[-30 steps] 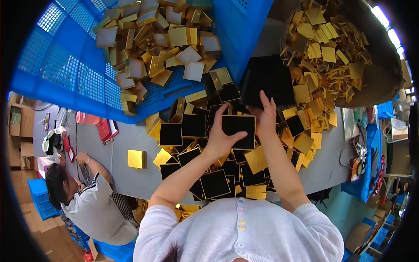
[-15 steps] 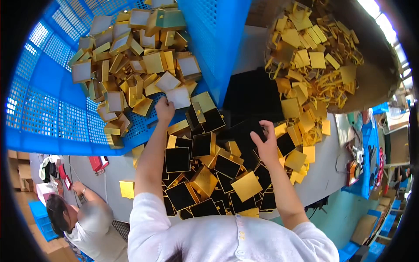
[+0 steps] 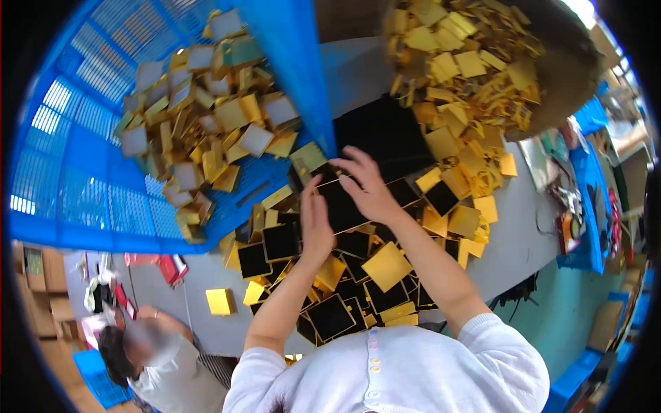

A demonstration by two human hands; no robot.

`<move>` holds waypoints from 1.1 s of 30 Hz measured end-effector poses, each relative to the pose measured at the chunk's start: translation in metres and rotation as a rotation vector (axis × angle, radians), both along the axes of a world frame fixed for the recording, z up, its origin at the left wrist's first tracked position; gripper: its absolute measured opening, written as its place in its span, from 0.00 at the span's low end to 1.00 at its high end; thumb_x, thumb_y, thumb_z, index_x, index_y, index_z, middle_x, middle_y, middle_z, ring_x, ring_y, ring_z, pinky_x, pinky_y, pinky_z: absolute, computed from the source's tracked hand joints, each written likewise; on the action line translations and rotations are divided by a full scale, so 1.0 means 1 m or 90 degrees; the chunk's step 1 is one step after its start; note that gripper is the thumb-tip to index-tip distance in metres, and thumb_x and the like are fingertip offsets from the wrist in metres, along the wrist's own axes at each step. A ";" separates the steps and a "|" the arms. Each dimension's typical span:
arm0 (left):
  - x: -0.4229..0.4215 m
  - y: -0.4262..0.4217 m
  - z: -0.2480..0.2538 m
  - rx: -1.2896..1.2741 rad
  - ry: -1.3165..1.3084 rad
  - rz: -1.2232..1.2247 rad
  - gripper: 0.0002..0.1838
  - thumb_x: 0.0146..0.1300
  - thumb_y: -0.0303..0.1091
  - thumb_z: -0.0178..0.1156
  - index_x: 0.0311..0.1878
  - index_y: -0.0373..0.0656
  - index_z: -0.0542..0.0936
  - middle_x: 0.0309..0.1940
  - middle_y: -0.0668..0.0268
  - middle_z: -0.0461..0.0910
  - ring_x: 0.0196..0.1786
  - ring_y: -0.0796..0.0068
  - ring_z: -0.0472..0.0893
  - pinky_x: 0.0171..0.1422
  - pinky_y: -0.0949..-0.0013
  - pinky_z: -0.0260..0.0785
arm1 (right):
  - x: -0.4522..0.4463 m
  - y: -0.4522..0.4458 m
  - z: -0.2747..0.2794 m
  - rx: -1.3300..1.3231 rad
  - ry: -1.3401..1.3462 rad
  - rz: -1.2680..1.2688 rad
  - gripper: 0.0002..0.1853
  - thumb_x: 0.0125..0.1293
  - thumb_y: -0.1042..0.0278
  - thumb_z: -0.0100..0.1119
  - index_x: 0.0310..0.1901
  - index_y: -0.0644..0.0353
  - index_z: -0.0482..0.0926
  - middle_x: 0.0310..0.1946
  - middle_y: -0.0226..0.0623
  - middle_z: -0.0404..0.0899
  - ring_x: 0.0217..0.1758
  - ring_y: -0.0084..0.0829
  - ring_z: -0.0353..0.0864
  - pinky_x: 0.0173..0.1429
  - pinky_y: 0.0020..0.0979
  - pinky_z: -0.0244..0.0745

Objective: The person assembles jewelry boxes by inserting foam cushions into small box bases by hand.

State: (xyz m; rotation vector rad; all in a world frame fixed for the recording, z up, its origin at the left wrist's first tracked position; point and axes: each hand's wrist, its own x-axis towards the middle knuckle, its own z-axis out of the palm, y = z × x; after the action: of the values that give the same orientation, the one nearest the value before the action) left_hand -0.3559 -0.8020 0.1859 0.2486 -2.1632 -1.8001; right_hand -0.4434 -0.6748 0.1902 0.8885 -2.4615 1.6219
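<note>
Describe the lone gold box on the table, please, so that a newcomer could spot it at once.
Find the big blue basket, then the grey table below it in view. Left of the heap, the gold box lies gold face up, standing alone while the heaped boxes touch each other.

Co-worker [image 3: 175, 378] at L side of grey tbl [image 3: 162, 292], red box [image 3: 172, 269] nr; cardbd boxes [image 3: 54, 272] & sm. blue crate [image 3: 100, 375] far L; blue bin [image 3: 590, 203] far R
</note>
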 end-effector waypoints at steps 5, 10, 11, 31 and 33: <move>0.000 0.022 -0.002 0.140 0.015 0.033 0.23 0.72 0.37 0.48 0.66 0.43 0.60 0.64 0.58 0.63 0.68 0.65 0.60 0.73 0.65 0.46 | 0.004 0.009 0.004 0.063 0.072 -0.054 0.28 0.71 0.59 0.47 0.69 0.59 0.59 0.65 0.55 0.61 0.68 0.53 0.59 0.71 0.43 0.54; 0.007 0.003 0.017 0.013 -0.139 -0.028 0.43 0.52 0.31 0.70 0.69 0.45 0.57 0.65 0.55 0.62 0.68 0.61 0.63 0.72 0.62 0.53 | 0.020 0.005 -0.006 -0.229 -0.178 0.155 0.33 0.73 0.51 0.40 0.73 0.59 0.48 0.72 0.49 0.48 0.76 0.45 0.45 0.76 0.41 0.41; 0.009 -0.011 0.011 0.005 -0.189 -0.084 0.45 0.49 0.28 0.72 0.69 0.45 0.57 0.64 0.56 0.65 0.66 0.60 0.66 0.71 0.61 0.56 | 0.023 0.009 -0.006 -0.208 -0.204 0.170 0.33 0.71 0.53 0.43 0.72 0.60 0.51 0.71 0.49 0.52 0.75 0.44 0.48 0.76 0.40 0.43; -0.235 0.076 -0.126 -0.808 -0.174 -0.324 0.59 0.41 0.71 0.66 0.75 0.66 0.50 0.77 0.61 0.37 0.76 0.42 0.36 0.71 0.27 0.32 | -0.230 0.164 -0.149 0.240 -0.507 -0.165 0.65 0.40 0.32 0.71 0.71 0.65 0.48 0.68 0.54 0.59 0.70 0.46 0.62 0.70 0.38 0.61; -0.233 0.075 -0.130 -0.811 -0.164 -0.323 0.58 0.40 0.72 0.65 0.75 0.68 0.50 0.77 0.60 0.37 0.76 0.41 0.35 0.70 0.26 0.32 | -0.219 0.152 -0.140 0.172 -0.520 -0.204 0.67 0.37 0.32 0.72 0.72 0.65 0.47 0.65 0.55 0.64 0.67 0.47 0.67 0.68 0.37 0.64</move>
State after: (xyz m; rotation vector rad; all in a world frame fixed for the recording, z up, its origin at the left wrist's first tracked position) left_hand -0.5891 -0.7268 0.0559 -0.4196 -3.2376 -0.2147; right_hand -0.6626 -0.5226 0.0507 -0.2566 -3.1529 1.7866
